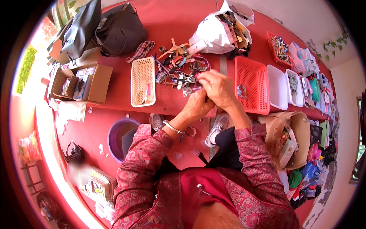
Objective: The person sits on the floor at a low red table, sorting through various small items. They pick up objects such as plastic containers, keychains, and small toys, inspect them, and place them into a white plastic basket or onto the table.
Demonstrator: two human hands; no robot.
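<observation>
My left hand [196, 105] and my right hand [218, 90] meet above the front edge of the red table, fingers closed and pressed together. Whatever they grip is mostly hidden by the fingers; a bit of pink shows beside the right fingertips. Just beyond them lies a tangled pile of wristwatches and straps [179, 72]. To the left of the pile, a cream plastic basket [143, 68] holds a few small items in clear wrapping. A red plastic basket [254, 74] stands to the right, with one coiled watch or bracelet [241, 91] in it.
White trays [277, 82] adjoin the red basket. A stuffed white bag [213, 36] stands behind the pile, and black bags [120, 30] at the back left. An open cardboard box [100, 82] sits at left. Below are a purple basin [114, 139] and a carton [301, 152].
</observation>
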